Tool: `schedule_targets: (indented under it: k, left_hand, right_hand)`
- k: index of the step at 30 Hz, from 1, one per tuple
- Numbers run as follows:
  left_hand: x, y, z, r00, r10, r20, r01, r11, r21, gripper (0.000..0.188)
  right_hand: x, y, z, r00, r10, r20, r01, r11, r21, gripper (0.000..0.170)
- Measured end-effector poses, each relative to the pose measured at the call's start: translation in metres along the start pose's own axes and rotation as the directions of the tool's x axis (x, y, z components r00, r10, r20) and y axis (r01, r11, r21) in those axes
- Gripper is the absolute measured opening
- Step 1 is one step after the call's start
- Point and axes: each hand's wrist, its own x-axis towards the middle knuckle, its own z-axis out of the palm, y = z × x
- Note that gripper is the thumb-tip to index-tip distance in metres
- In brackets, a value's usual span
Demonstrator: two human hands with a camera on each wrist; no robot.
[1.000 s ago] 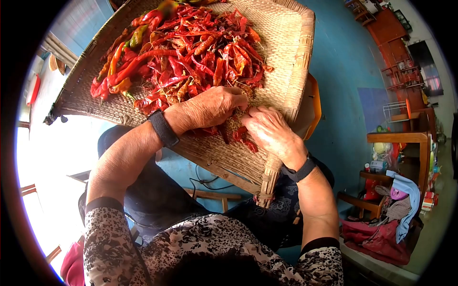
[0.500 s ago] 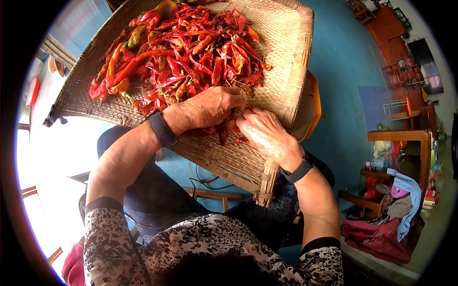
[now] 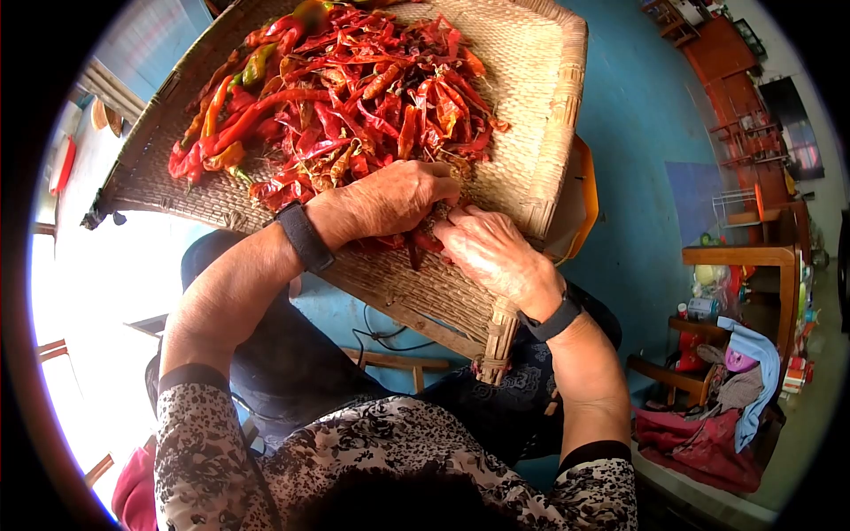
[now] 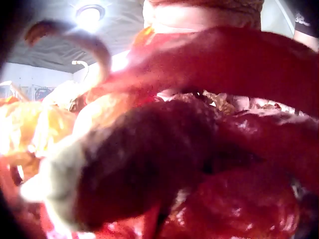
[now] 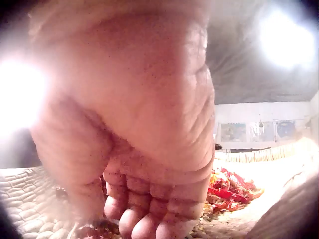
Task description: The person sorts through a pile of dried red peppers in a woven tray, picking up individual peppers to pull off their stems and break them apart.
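Curled fingers of my left hand (image 3: 394,199) hold a dried red chili among the near edge of the pile; its fingertips are hidden beneath the hand. My right hand (image 3: 496,248) meets it from the right, its fingers bent down around the same bit of chili. In the right wrist view, red chili pieces (image 5: 97,232) show at the thumb and fingertips of that hand. Dried red chilies (image 3: 354,106) are heaped on a woven basket tray (image 3: 522,80). The left wrist view is filled by a dark red chili (image 4: 144,159) with a pale stem end, close to the lens.
The tray lies across the person's lap, its bound corner (image 3: 496,350) toward the body. Fresher red and green chilies (image 3: 257,64) lie at its far left. A yellow-rimmed container (image 3: 584,199) stands beyond the right edge. A wooden chair with clothes (image 3: 744,389) is farther right.
My right hand has moved left and closed in on the left hand, covering the seeds and red pieces seen between them earlier. The left hand has stayed nearly in place.
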Motion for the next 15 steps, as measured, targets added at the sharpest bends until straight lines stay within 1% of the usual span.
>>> schedule_targets:
  k: [2, 3, 5, 6, 7, 8, 9, 10, 12, 13, 15]
  left_hand:
    - [-0.001, -0.001, 0.001, 1.000, -0.004, 0.002, 0.004, 1.000, 0.001, 0.017]
    - [-0.001, -0.001, 0.001, 1.000, -0.008, 0.004, 0.008, 1.000, 0.002, 0.017]
    - [-0.001, -0.001, 0.001, 1.000, -0.009, 0.008, 0.009, 1.000, 0.009, 0.017]
    - [-0.001, -0.001, 0.001, 1.000, -0.010, 0.009, 0.009, 1.000, 0.016, 0.016]
    - [0.000, 0.001, 0.000, 1.000, -0.009, 0.008, 0.008, 1.000, 0.017, 0.016]
    - [0.000, 0.003, -0.002, 0.999, -0.022, 0.023, 0.022, 1.000, 0.017, 0.016]
    - [0.000, 0.005, -0.004, 0.999, -0.037, 0.038, 0.036, 0.999, 0.016, 0.016]
    - [-0.001, 0.004, -0.004, 0.999, -0.036, 0.037, 0.036, 0.999, 0.018, 0.016]
    - [-0.002, 0.001, -0.001, 1.000, -0.003, 0.009, 0.003, 1.000, 0.003, 0.016]
    - [-0.002, 0.001, -0.001, 1.000, -0.002, 0.007, 0.002, 1.000, 0.004, 0.016]
    - [-0.002, 0.002, -0.002, 1.000, 0.004, -0.018, -0.004, 1.000, -0.020, 0.018]
  right_hand:
    - [-0.001, 0.000, 0.004, 0.994, -0.064, -0.083, 0.056, 0.994, -0.096, 0.014]
    - [0.000, 0.000, 0.003, 0.994, -0.064, -0.084, 0.056, 0.994, -0.096, 0.014]
    - [0.004, 0.003, -0.001, 0.998, -0.058, -0.011, 0.057, 0.998, -0.028, 0.008]
    - [0.007, 0.004, -0.009, 0.998, -0.057, -0.012, 0.057, 0.998, -0.029, 0.008]
    - [0.012, 0.004, -0.020, 0.994, 0.019, 0.104, -0.020, 1.000, 0.008, 0.006]
    - [0.015, 0.006, -0.026, 0.971, 0.091, 0.220, -0.101, 0.994, 0.036, 0.007]
    - [0.015, 0.008, -0.027, 0.998, 0.021, -0.061, -0.016, 0.996, 0.085, 0.014]
    - [0.012, 0.012, -0.035, 0.990, 0.123, -0.067, -0.111, 0.980, 0.163, 0.013]
    - [0.005, 0.015, -0.056, 0.934, 0.224, -0.279, -0.193, 0.972, 0.133, 0.010]
    - [0.001, 0.016, -0.066, 0.889, 0.294, -0.351, -0.255, 0.954, 0.155, 0.009]
    - [-0.010, 0.028, -0.076, 0.773, 0.416, -0.479, -0.375, 0.908, 0.185, 0.009]
